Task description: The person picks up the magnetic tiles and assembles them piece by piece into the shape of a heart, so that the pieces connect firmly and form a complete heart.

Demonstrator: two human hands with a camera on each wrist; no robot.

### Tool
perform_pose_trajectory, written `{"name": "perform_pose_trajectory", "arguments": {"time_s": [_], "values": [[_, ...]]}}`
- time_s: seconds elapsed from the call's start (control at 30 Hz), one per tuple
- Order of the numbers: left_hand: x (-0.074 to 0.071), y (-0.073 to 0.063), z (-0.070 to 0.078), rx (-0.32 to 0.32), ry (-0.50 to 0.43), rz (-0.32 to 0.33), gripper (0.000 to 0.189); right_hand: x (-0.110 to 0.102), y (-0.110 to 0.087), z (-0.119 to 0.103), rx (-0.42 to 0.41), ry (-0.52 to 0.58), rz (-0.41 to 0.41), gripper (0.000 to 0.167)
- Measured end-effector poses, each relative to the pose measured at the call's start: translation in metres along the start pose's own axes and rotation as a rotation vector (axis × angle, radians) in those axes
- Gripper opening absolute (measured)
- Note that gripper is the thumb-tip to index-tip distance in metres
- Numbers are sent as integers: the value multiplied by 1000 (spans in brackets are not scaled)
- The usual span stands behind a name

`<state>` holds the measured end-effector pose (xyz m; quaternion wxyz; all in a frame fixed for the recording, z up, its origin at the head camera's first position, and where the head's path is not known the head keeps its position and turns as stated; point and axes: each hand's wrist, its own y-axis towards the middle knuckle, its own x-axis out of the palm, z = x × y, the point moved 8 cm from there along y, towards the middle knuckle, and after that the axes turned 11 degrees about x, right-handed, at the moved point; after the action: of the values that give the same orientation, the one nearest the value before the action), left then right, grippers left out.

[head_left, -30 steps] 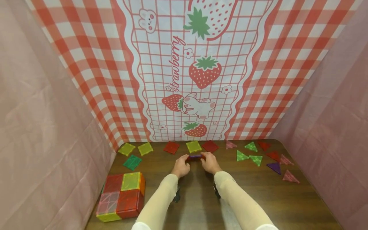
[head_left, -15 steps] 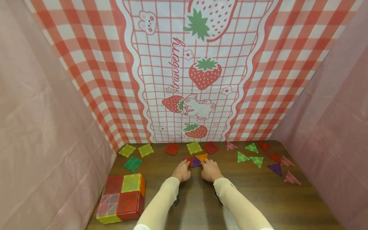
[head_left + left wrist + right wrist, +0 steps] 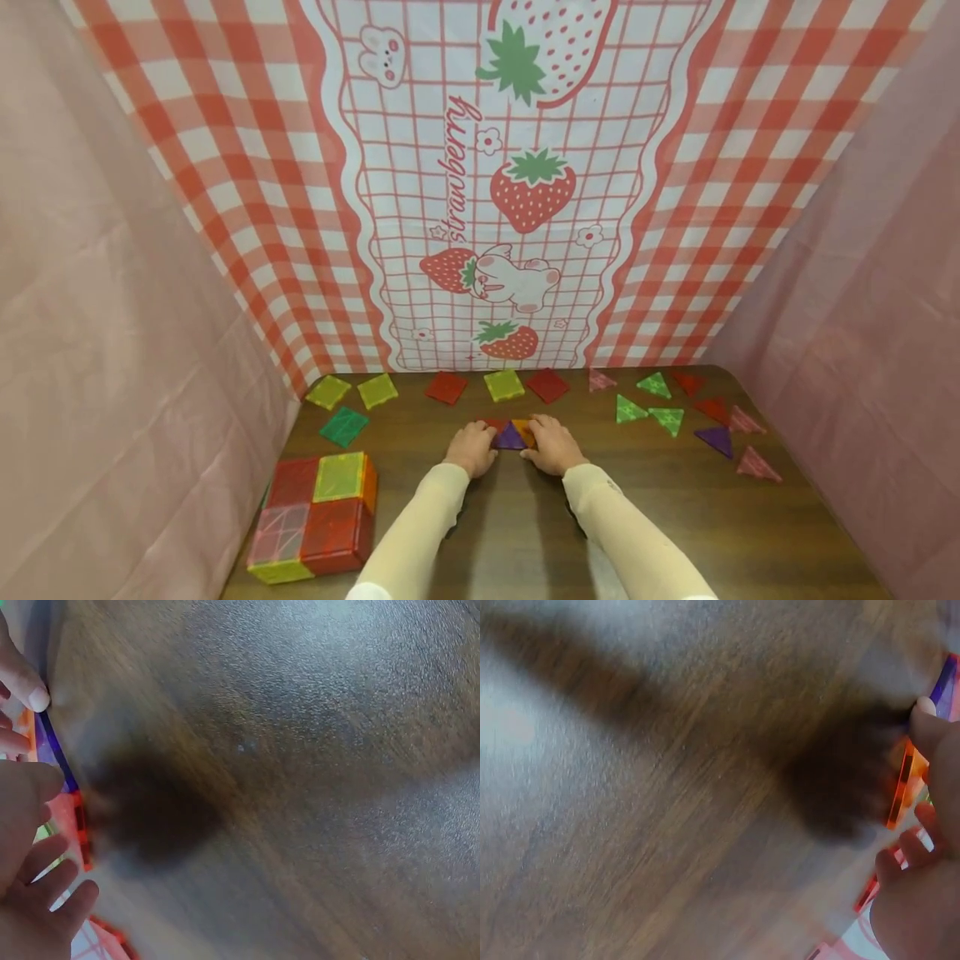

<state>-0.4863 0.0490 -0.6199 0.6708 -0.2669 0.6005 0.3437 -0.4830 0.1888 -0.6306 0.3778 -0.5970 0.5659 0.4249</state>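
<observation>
In the head view, a purple triangular magnetic tile (image 3: 512, 437) lies between a red triangular tile (image 3: 495, 426) and an orange one (image 3: 524, 431), edges meeting in a short row. My left hand (image 3: 472, 448) holds the row's red end, its thumb at the near edge by the purple tile (image 3: 54, 752). At the orange end, my right hand (image 3: 555, 445) grips with the thumb on the near edge, where the orange tile (image 3: 904, 784) meets the purple. My fingers cover parts of both end tiles. Whether the row touches the table cannot be told.
A block of joined square tiles (image 3: 333, 525) stands at the left. Behind the hands lie loose squares, among them a yellow square (image 3: 503, 385) and a red square (image 3: 446, 387). Several loose triangles, including a purple triangle (image 3: 715, 441), lie at the right. A printed cloth (image 3: 525, 275) rises behind.
The joined triangles, seen as a thin strip a second ago, now show their faces. Both hands have brought them slightly nearer to me. The loose tiles and block have not moved.
</observation>
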Motion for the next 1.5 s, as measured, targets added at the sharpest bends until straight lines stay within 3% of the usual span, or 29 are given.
{"name": "perform_pose_trajectory", "arguments": {"time_s": [0.2, 0.43, 0.53, 0.63, 0.77, 0.9, 1.07, 1.2, 1.37, 1.5], "values": [[11, -5, -9, -65, -96, -75, 56, 7, 1, 1, -43, 34, -56, 42], [0, -3, -4, 4, 90, 50, 39, 2, -6, -6, -180, -50, -65, 43], [0, -2, -3, 30, 135, 72, 30, 5, -5, -3, -184, -72, -82, 42], [0, -1, -4, 51, 145, 88, 20, 7, -3, 0, -179, -42, -63, 36], [-6, 3, -4, 73, 139, 120, 16, 0, 3, 1, -183, 52, 22, 25], [-18, 7, -5, 64, 65, 194, 13, -12, 8, -2, -179, 151, 109, 18], [-31, 11, -12, -14, -171, 293, 13, -27, 13, -6, -141, 239, 180, 11], [-33, 13, -15, -45, -275, 291, 15, -31, 17, -8, -105, 243, 181, 12], [-30, 16, -16, -60, -311, 265, 18, -27, 19, -6, -72, 218, 161, 13], [-29, 16, -17, -78, -331, 287, 14, -26, 20, -9, -102, 183, 183, 8]]}}
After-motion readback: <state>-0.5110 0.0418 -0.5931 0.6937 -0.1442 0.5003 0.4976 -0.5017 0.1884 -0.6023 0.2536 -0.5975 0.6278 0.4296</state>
